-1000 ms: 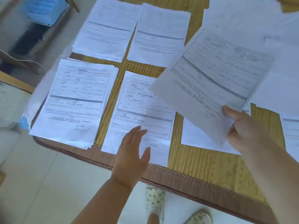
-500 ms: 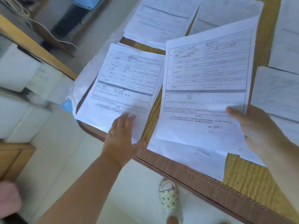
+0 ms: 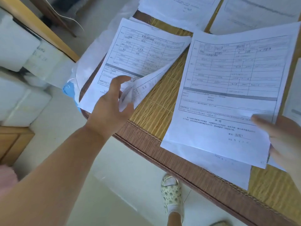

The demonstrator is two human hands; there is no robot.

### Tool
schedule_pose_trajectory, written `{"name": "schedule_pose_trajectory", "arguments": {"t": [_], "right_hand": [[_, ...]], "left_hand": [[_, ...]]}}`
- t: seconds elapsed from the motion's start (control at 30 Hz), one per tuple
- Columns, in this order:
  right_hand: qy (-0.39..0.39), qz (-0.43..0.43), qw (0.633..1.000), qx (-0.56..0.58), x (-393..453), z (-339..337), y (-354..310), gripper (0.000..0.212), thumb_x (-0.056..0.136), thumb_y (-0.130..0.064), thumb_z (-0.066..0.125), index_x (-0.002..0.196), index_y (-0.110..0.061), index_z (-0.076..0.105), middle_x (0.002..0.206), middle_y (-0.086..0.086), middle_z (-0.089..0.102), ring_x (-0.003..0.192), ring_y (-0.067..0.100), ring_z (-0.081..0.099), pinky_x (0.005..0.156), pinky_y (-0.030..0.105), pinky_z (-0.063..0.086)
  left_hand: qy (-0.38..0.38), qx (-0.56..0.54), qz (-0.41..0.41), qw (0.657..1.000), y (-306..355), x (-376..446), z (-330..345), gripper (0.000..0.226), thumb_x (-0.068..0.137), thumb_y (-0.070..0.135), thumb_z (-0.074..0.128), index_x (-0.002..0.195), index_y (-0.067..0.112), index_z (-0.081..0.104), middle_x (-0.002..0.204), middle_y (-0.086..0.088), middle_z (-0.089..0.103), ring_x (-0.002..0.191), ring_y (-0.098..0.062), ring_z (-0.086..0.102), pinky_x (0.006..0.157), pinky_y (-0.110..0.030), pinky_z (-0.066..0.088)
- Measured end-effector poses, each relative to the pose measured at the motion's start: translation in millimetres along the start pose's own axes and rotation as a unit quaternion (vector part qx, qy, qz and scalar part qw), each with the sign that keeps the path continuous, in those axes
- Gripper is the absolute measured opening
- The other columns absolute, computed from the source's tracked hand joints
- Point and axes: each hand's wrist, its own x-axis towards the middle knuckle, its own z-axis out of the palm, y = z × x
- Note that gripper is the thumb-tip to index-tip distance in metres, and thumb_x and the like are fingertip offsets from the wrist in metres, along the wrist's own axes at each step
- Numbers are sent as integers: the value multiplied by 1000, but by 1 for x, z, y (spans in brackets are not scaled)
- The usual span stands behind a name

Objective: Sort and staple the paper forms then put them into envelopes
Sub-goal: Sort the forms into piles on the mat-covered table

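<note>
At the tabletop's near-left corner, the left hand [image 3: 112, 103] pinches up the stack [image 3: 138, 62] by its lower corner; the right hand [image 3: 283, 137] grips a form [image 3: 228, 88] (apparently one sheet). Curled pages could crease or slip off the edge.

Left hand [image 3: 112, 103] lifting stack corner [image 3: 130, 95]; right hand [image 3: 283, 137] gripping printed form [image 3: 228, 88].

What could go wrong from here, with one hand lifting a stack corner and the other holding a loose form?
1. The left hand pinches the curled corner of the left stack, which overhangs the table edge; sheets may crease or slide off.
2. The right hand grips the held form by one corner only; it could sag or land on the wrong pile.
</note>
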Motion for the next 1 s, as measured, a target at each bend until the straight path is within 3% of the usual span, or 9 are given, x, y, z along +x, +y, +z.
{"name": "schedule_pose_trajectory", "arguments": {"t": [0.17, 0.3, 0.37, 0.43, 0.57, 0.67, 0.77, 0.87, 1.0], "right_hand": [[-25, 2, 1000, -8, 1, 11, 1, 42, 70, -35, 69, 111, -23, 69, 114, -5, 72, 105, 18, 68, 92, 41, 53], [-12, 20, 1000, -16, 2, 16, -2, 43, 79, -27, 65, 122, -22, 64, 115, -5, 71, 109, 22, 66, 97, 49, 46], [0, 24, 1000, -20, 2, 17, -4, 36, 89, -21, 62, 124, -23, 63, 118, -5, 70, 110, 24, 65, 99, 52, 44], [15, 26, 999, -19, 0, 19, -3, 34, 88, -24, 66, 123, -25, 64, 117, -3, 70, 108, 26, 65, 100, 58, 43], [39, 32, 999, -9, -3, 28, 1, 87, 40, -60, 87, 117, -25, 66, 114, -1, 71, 100, 24, 68, 90, 49, 49], [46, 24, 999, 5, -4, 31, 0, 48, 78, -37, 76, 122, -23, 63, 119, 1, 68, 110, 27, 64, 98, 55, 45], [49, 11, 999, -6, -2, 30, 6, 84, 52, -59, 84, 124, -23, 63, 120, -2, 68, 109, 22, 64, 97, 49, 46], [52, 15, 999, 2, 2, 29, 8, 39, 89, -23, 66, 127, -19, 61, 123, 3, 66, 110, 23, 63, 100, 51, 44], [46, 16, 999, -9, 5, 26, 13, 35, 79, -23, 70, 114, -23, 67, 113, -4, 71, 106, 18, 67, 91, 43, 49]], "left_hand": [[-76, 17, -96, 992, -6, 15, -4, 8, 87, 12, 57, 89, 20, 60, 73, 7, 53, 61, -9, 48, 51, -18, 34], [-165, -37, -105, 980, -11, 18, -9, 22, 90, 26, 63, 70, 23, 57, 62, 5, 50, 57, -9, 48, 44, -11, 38], [-181, -115, -129, 968, -14, 15, -9, 22, 88, 35, 67, 72, 21, 62, 68, 4, 58, 65, -13, 57, 55, -16, 49], [-189, -207, -158, 947, -18, 12, -4, 43, 83, 44, 68, 81, 1, 64, 77, -7, 62, 78, -27, 64, 68, -30, 59], [-241, -304, -175, 905, -10, 2, 7, 25, 95, 29, 58, 92, 8, 71, 91, -4, 75, 88, -22, 72, 79, -37, 59], [-287, -346, -183, 874, -7, -1, 10, 24, 96, 25, 54, 101, 9, 71, 97, -6, 75, 92, -19, 71, 78, -33, 59], [-316, -353, -172, 864, -10, -3, 12, 25, 97, 27, 51, 105, 13, 70, 101, -3, 75, 95, -17, 71, 79, -29, 58], [-336, -369, -166, 851, -13, -4, 12, 28, 98, 29, 50, 112, 15, 69, 107, 0, 73, 101, -17, 69, 83, -29, 57], [-290, -358, -127, 879, -10, -8, 16, 22, 98, 23, 52, 110, 17, 69, 104, 2, 74, 99, -13, 69, 80, -27, 57]]}}
